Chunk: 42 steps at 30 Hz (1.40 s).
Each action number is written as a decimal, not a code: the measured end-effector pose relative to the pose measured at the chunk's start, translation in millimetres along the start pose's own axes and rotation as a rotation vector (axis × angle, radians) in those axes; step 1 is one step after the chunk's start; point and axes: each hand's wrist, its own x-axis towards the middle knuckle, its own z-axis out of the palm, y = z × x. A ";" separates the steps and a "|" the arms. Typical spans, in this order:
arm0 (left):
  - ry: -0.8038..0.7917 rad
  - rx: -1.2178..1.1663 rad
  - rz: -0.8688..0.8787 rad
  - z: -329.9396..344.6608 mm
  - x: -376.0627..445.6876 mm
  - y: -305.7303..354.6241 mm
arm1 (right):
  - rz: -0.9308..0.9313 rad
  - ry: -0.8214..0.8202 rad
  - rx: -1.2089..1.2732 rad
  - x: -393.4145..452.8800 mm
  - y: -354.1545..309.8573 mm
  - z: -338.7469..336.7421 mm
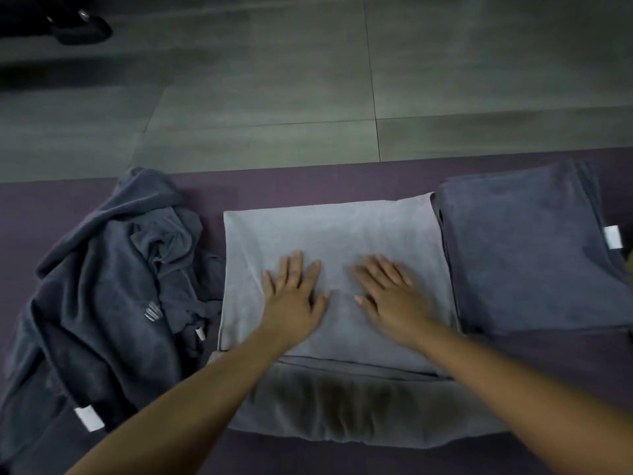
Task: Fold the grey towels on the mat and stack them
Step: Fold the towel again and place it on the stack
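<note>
The left hand (295, 296) lies flat on the light grey towel (329, 241), palm down, with its fingers straight and spread a little. Its grip is wide and holds nothing. The right hand (390, 296) lies flat just beside it on the same towel, fingers straight and pointing up and to the left. Its grip is wide too, and it holds nothing. The two thumbs are near each other but do not touch. Both bare arms come in from the bottom of the view.

The light grey towel is folded into a thick pad and sits in the middle of the purple mat (274, 183). Its near edge hangs down in a darker fold toward the person.

On the right, touching the light towel, is a stack of folded dark grey towels (527, 248) with a small white tag (612, 236) at its right side. On the left is a loose heap of dark grey towels (102, 286), all crumpled, just touching the light towel's left edge. It shows a white tag near the bottom left.

The mat lies on a floor of big grey tiles (274, 80). In the far top left corner is a dark shoe (82, 29) on the floor.
</note>
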 end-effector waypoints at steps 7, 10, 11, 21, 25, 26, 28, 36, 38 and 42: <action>0.200 -0.062 -0.325 17.5 -20.7 -30.1 | 0.411 0.085 -0.074 -17.1 15.9 12.6; 0.162 -0.012 -0.160 22.9 -40.4 -22.9 | 0.254 0.076 -0.092 -23.9 -4.3 15.2; 0.147 0.019 -0.111 26.7 -48.6 -25.3 | 0.170 0.057 -0.114 -30.4 -6.2 19.9; -0.158 -0.009 0.011 -9.6 -110.0 -52.2 | 0.099 0.054 -0.012 -92.6 -8.4 10.5; -0.484 0.111 0.118 -23.7 -128.5 -65.1 | -0.082 -0.232 0.029 -124.5 -19.0 -3.2; -0.557 0.094 0.097 -31.8 -131.6 -59.6 | -0.055 -0.341 0.034 -126.9 -19.0 -5.6; -0.595 0.100 0.113 -52.6 -133.6 -45.3 | -0.015 -0.455 0.052 -127.0 -20.3 -13.9; -0.836 0.023 0.051 -112.3 -141.7 -45.8 | 0.012 -0.730 0.226 -123.6 -33.8 -72.5; -0.929 0.040 0.000 -118.5 -139.5 -44.7 | 0.009 -0.845 0.259 -119.2 -37.7 -82.9; -1.120 0.146 -0.104 -129.0 -134.4 -45.2 | 0.016 -1.075 0.256 -117.0 -49.0 -80.3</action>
